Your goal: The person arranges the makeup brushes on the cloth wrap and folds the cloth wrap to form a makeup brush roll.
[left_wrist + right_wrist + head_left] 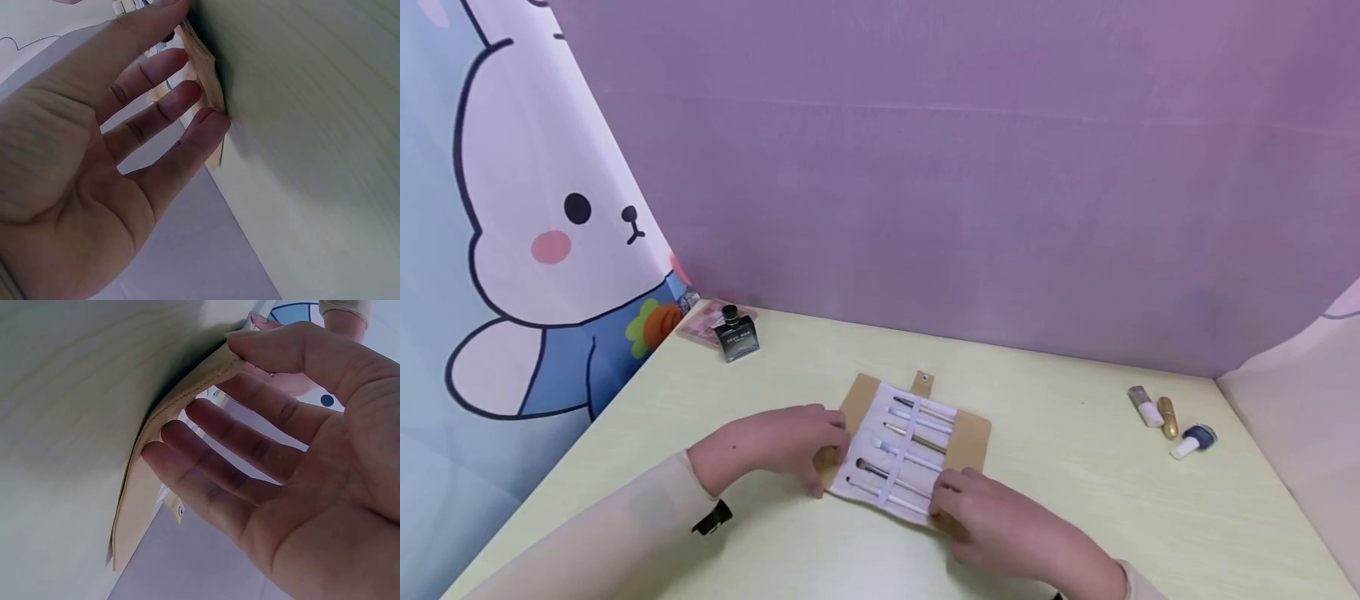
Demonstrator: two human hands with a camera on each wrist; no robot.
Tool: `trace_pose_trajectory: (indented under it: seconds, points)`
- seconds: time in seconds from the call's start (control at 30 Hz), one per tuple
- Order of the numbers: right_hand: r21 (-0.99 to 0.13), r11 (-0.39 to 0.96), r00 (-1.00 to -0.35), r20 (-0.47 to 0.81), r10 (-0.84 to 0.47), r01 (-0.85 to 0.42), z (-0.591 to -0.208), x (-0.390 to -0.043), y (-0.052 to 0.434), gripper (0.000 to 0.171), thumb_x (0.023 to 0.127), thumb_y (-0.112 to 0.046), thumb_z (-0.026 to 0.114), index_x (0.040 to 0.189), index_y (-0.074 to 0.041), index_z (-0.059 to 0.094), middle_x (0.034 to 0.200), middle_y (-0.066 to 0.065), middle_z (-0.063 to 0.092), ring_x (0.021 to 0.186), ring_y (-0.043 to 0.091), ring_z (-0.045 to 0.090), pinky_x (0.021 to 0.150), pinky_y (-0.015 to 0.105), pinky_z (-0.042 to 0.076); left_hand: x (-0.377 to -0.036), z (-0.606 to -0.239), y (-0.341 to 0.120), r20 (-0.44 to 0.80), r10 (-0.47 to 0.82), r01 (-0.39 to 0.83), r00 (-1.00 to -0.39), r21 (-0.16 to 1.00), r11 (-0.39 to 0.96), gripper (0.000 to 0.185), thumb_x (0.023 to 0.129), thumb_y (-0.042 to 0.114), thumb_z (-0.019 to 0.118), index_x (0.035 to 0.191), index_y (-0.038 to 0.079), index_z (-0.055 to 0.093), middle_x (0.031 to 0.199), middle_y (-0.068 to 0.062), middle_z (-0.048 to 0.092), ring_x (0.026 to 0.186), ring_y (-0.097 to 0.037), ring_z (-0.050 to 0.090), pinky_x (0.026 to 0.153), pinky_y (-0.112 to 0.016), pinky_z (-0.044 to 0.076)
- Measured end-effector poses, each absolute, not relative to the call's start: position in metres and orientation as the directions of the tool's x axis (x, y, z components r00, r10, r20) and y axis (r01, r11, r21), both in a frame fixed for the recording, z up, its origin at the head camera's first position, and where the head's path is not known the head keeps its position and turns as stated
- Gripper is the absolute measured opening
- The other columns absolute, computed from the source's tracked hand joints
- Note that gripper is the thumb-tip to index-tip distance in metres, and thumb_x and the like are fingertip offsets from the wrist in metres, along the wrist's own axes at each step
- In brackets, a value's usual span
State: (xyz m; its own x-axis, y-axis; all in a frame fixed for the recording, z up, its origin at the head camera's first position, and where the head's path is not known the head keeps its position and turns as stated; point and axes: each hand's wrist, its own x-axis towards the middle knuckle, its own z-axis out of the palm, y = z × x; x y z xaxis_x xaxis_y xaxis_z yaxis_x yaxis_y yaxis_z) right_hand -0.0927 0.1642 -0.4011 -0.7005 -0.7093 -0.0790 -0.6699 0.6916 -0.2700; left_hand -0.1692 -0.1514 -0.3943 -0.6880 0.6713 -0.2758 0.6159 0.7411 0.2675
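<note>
An open tan brush roll [972, 440] with a white lining lies on the pale table [1075, 508]. Several makeup brushes [917, 435] sit under its white strap. My left hand [775, 446] is at the roll's left edge. In the left wrist view its straight fingers [156, 115] touch the crumpled tan edge [205, 75]. My right hand [992, 517] is at the near right corner. In the right wrist view its thumb and fingers [250, 450] hold the tan flap [142, 497], which is lifted slightly off the table.
A small black bottle [735, 335] stands beside a pink palette [700, 325] at the back left. Three small cosmetic items [1168, 421] lie at the right. A purple backdrop [962, 167] and a bunny curtain [527, 233] close off the back and left.
</note>
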Motion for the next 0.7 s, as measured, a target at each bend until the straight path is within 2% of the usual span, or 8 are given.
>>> trace_pose_trajectory:
  seconds: [0.2, 0.47, 0.6, 0.7]
  points:
    - [-0.289, 0.689, -0.708, -0.05, -0.704, -0.665, -0.403, -0.093, 0.168, 0.024, 0.089, -0.011, 0.079, 0.11, -0.023, 0.077, 0.121, -0.009, 0.071, 0.111, 0.009, 0.065, 0.096, 0.033, 0.062, -0.17, -0.392, -0.157, -0.238, 0.728, 0.663, -0.643, 0.303, 0.685, 0.018, 0.084, 0.02, 0.089, 0.091, 0.026, 0.073, 0.102, 0.011, 0.063, 0.091, -0.005, 0.051, 0.081, -0.021, 0.049]
    - [-0.375, 0.662, -0.715, 0.002, -0.699, -0.649, -0.403, -0.097, 0.174, 0.019, 0.096, -0.003, 0.068, 0.106, -0.017, 0.074, 0.107, -0.009, 0.07, 0.094, 0.0, 0.061, 0.079, 0.025, 0.058, -0.176, -0.396, -0.164, -0.195, 0.783, 0.696, -0.59, 0.368, 0.616, 0.016, 0.088, 0.015, 0.077, 0.086, 0.027, 0.068, 0.091, 0.006, 0.065, 0.086, -0.005, 0.053, 0.078, -0.02, 0.044]
    - [-0.419, 0.669, -0.732, -0.016, -0.681, -0.613, -0.402, -0.099, 0.177, 0.018, 0.098, -0.003, 0.065, 0.107, -0.017, 0.072, 0.107, -0.008, 0.074, 0.092, -0.002, 0.061, 0.076, 0.025, 0.058, -0.177, -0.396, -0.164, -0.204, 0.786, 0.66, -0.584, 0.444, 0.606, 0.014, 0.09, 0.012, 0.073, 0.085, 0.024, 0.068, 0.08, 0.01, 0.061, 0.076, -0.001, 0.049, 0.072, -0.019, 0.042]
    - [-0.456, 0.675, -0.744, -0.042, -0.667, -0.58, -0.401, -0.1, 0.18, 0.018, 0.102, -0.005, 0.063, 0.11, -0.018, 0.072, 0.109, -0.008, 0.076, 0.092, -0.001, 0.062, 0.077, 0.026, 0.058, -0.177, -0.396, -0.165, -0.213, 0.78, 0.615, -0.589, 0.507, 0.603, 0.011, 0.091, 0.012, 0.07, 0.088, 0.023, 0.069, 0.08, 0.016, 0.06, 0.073, 0.002, 0.05, 0.067, -0.016, 0.043]
